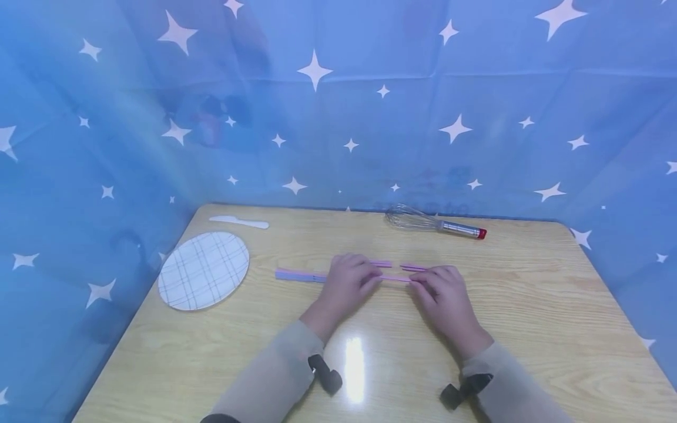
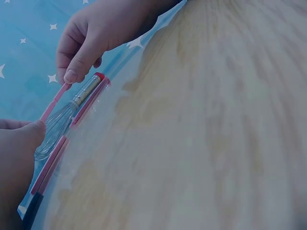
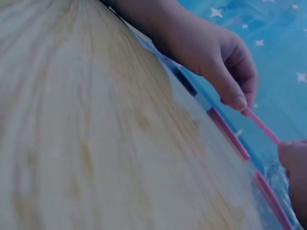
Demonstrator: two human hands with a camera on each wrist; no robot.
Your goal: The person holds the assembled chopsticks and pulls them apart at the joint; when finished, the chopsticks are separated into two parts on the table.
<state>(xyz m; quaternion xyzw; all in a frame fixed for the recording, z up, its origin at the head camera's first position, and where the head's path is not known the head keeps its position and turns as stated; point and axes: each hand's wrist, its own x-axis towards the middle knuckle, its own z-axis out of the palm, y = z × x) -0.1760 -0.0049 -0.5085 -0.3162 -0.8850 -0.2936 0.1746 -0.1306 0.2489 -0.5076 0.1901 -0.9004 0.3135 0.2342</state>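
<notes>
A thin pink straw (image 1: 395,278) stretches between my two hands, with a narrow joint showing along it in the left wrist view. My left hand (image 1: 346,283) pinches one end between thumb and fingers. At the other end, my right hand (image 1: 446,302) grips it the same way. Just behind the hands, more pink straws (image 1: 381,264) lie on the table, and a second pink group (image 1: 412,268) continues to the right, partly hidden by the right hand. Left of my left hand lie blue-purple straws (image 1: 296,277) with a pink one along their far side.
A wire whisk (image 1: 412,218) with a red-tipped handle lies at the back of the wooden table (image 1: 529,329). At the left are a round white checked plate (image 1: 203,271) and a white plastic knife (image 1: 239,221). A blue starred curtain (image 1: 349,117) closes off the back and sides.
</notes>
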